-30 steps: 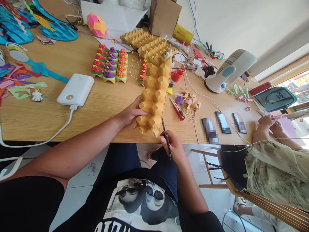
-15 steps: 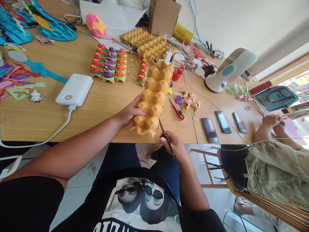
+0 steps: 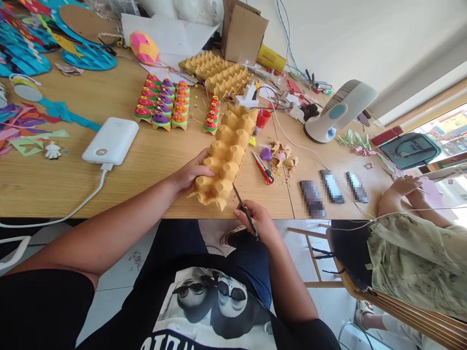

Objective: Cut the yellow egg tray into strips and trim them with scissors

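Observation:
My left hand [image 3: 193, 170] grips a yellow egg carton [image 3: 228, 153] by its left edge, thumb on top. The carton is a long strip of cups, tilted up off the table near its front edge. My right hand [image 3: 257, 221] is closed around dark-handled scissors [image 3: 241, 199]. Their tip points up at the carton's lower right edge; whether the blades touch or cut it I cannot tell. Behind the carton stand painted carton pieces with faces: a short row [image 3: 212, 113] close by, and red, purple and orange rows [image 3: 162, 102] farther left.
A red box cutter [image 3: 263, 168], carton scraps [image 3: 284, 155] and phones [image 3: 332, 185] lie to the right. A white power bank [image 3: 110, 141] with a cable is on the left. More egg cartons [image 3: 219, 70] lie behind. A co-worker's hands [image 3: 408, 187] are at far right.
The egg carton and both hands sit slightly farther left and the scissors a little lower in view. The camera has shifted a little too. Both holds are the same.

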Demonstrator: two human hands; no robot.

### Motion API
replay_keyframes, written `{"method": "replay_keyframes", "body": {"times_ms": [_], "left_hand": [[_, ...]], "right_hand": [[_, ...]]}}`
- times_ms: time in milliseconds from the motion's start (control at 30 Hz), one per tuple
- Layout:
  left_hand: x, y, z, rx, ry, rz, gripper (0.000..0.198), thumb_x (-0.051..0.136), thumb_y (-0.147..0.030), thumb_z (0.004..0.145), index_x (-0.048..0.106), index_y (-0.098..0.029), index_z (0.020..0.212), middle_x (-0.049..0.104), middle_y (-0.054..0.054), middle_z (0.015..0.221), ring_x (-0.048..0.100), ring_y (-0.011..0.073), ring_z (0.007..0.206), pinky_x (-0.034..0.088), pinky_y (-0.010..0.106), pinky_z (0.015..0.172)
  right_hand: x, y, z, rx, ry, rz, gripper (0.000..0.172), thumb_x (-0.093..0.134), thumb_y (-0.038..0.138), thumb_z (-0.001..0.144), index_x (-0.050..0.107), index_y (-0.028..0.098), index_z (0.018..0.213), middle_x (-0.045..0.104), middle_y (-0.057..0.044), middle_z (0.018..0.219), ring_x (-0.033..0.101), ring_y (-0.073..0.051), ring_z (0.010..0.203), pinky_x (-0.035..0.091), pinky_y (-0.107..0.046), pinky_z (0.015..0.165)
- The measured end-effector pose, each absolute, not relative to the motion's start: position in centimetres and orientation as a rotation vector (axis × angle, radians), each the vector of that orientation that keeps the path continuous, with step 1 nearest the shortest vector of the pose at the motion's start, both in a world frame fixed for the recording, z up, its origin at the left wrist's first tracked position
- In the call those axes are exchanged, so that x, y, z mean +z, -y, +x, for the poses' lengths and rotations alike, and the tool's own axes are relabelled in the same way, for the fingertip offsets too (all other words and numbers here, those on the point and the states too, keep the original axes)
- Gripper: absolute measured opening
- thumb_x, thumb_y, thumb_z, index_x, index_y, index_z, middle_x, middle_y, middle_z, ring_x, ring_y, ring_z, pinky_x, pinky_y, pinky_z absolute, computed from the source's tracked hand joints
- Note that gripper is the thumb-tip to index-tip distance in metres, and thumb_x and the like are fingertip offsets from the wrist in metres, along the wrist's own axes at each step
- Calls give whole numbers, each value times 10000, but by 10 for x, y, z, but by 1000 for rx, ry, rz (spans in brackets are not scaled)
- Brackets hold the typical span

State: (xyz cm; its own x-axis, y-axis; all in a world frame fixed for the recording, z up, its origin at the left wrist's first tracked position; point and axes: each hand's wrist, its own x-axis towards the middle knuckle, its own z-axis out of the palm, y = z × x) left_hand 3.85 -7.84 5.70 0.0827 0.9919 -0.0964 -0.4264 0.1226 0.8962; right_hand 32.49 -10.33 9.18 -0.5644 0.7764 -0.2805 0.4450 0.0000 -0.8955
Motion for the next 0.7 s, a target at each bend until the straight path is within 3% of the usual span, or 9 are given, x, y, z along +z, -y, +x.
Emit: {"method": "replay_keyframes", "body": {"times_ms": [167, 433, 700], "left_hand": [[56, 78, 39, 1265, -899, 821, 892, 881, -235, 662, 602, -281, 1507, 799, 57, 1326, 726, 358, 1239, 586, 419, 913], [54, 77, 38, 1251, -888, 821, 842, 882, -237, 666, 623, -282, 1465, 810, 45, 1258, 737, 350, 1184, 568, 434, 916], [43, 73, 34, 1249, -879, 882, 807, 889, -304, 681, 653, -353, 1451, 823, -9, 1226, 750, 371, 1214, 571, 449, 934]], "right_hand": [[89, 102, 324, 1561, 2000, -1278, 610, 802, 851, 873, 612, 272, 846, 447, 78, 638, 360, -136, 608, 284, -286, 575], [86, 102, 323, 1508, 2042, -1251, 604, 742, 852, 895, 600, 270, 818, 482, 46, 694, 414, -158, 668, 325, -298, 618], [74, 104, 322, 1432, 2031, -1303, 626, 775, 872, 878, 616, 268, 834, 412, 70, 634, 354, -143, 615, 245, -295, 591]]}}
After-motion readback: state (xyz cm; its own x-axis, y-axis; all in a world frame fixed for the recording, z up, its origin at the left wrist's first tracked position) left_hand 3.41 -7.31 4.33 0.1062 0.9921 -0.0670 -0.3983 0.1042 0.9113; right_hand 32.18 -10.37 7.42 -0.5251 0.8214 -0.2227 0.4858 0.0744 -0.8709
